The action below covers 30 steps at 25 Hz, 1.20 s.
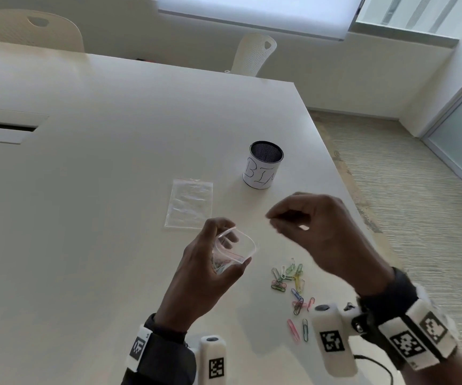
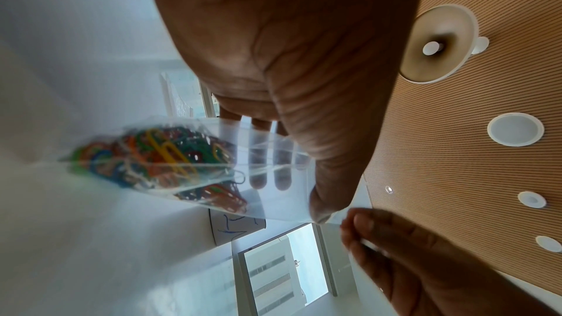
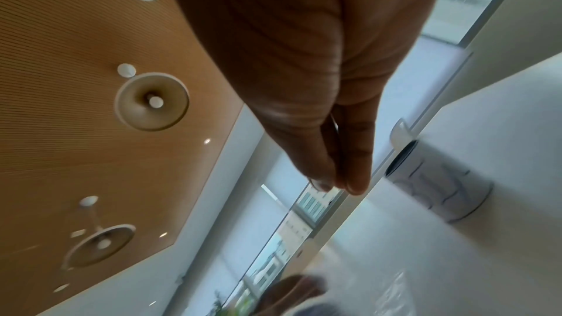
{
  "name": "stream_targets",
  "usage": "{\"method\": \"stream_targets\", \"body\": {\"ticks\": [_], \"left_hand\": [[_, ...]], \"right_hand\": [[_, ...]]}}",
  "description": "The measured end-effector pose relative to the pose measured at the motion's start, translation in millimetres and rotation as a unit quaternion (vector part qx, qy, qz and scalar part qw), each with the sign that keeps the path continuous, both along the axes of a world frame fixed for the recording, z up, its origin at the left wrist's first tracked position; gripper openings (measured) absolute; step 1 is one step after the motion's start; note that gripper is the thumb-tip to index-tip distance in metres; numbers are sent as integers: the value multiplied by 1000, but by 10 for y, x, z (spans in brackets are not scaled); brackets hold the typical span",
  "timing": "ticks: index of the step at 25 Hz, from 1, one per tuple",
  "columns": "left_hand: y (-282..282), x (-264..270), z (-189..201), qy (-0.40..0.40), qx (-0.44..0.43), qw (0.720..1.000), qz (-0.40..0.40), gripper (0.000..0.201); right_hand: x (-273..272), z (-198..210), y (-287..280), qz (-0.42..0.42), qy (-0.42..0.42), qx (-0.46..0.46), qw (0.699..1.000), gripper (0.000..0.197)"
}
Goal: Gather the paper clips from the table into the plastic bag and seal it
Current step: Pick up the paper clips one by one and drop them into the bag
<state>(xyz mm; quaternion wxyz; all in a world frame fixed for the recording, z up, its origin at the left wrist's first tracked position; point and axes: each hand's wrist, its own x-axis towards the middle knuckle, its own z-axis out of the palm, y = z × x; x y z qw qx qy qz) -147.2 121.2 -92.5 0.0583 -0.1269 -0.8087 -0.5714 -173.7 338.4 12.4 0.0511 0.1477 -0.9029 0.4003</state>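
Note:
My left hand (image 1: 228,245) holds a clear plastic bag (image 1: 247,245) a little above the white table (image 1: 113,190), thumb and fingers spreading its mouth. In the left wrist view the bag (image 2: 273,201) holds a heap of coloured paper clips (image 2: 158,157). My right hand (image 1: 272,219) hovers up and to the right of the bag's mouth, thumb and fingertips pinched together. In the right wrist view a thin pale sliver, seemingly a paper clip (image 3: 334,126), shows inside that pinch. Several loose coloured clips (image 1: 290,276) lie on the table below the right hand.
A second clear bag (image 1: 189,202) lies flat beyond the left hand. A mesh tin (image 1: 263,168) with a paper label stands behind it. The table's right edge (image 1: 343,168) runs close past the clips. Two white chairs stand at the far side.

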Motion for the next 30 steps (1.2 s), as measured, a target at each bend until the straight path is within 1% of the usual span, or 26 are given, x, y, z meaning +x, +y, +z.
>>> {"method": "stream_targets", "body": {"ticks": [1,2,4,6,8,9,10,12,15,16,17,18,19,20,21,22,23,24,27,28,29,30], "left_hand": [[1,-2,-7,0,3,1000,-1,52],[0,-4,-9,1,4,1000,-1,53],[-3,-4,-17,4,4,1000,-3,53],[-6,-6,-21,3,3,1000,-5,54],[-5,-8,-17,2,1,1000,-7,54],[-6,-9,-18,3,0,1000,-7,54],[-5,-11,-19,3,0,1000,-8,54],[-4,-19,-24,5,-1,1000,-9,54],[4,-17,-16,2,3,1000,-9,52],[1,-15,-13,2,4,1000,-10,52],[1,-14,-10,1,5,1000,-10,51],[-3,-10,-11,2,6,1000,-10,52],[-4,-11,-15,2,6,1000,-9,52],[-10,-11,-18,3,6,1000,-8,52],[-12,-12,-22,3,6,1000,-7,52],[-12,-13,-24,4,6,1000,-7,52],[-12,-12,-25,5,6,1000,-7,52],[-12,-12,-25,5,6,1000,-8,52],[-17,-13,-29,5,5,1000,-7,52],[-15,-10,-28,6,6,1000,-8,52],[-13,-10,-26,6,6,1000,-8,52],[-13,-8,-23,6,7,1000,-7,52]], "right_hand": [[-21,-17,134,-32,-3,20,999,9],[-37,-56,280,-56,-25,47,997,8],[-24,-196,562,-74,-118,129,982,14],[23,-411,811,-91,-199,246,944,26],[104,-596,958,-136,-229,353,897,29],[142,-664,981,-162,-231,372,884,26],[175,-721,974,-181,-225,363,886,22],[211,-844,896,-181,-195,305,914,15],[228,-882,676,-109,-181,224,951,11],[223,-855,611,-88,-187,182,961,11],[217,-832,575,-73,-192,141,969,14],[218,-794,540,-58,-197,125,971,26],[223,-763,510,-42,-199,147,968,45],[232,-749,473,-25,-200,204,958,64],[248,-760,434,-7,-197,265,944,78],[273,-781,382,11,-187,304,934,81],[299,-811,325,24,-172,315,933,76],[321,-836,276,31,-160,302,939,65],[357,-882,195,30,-130,260,956,22],[361,-882,189,28,-122,261,957,13],[359,-887,193,25,-115,265,957,10],[350,-889,198,21,-111,270,956,13]]}}
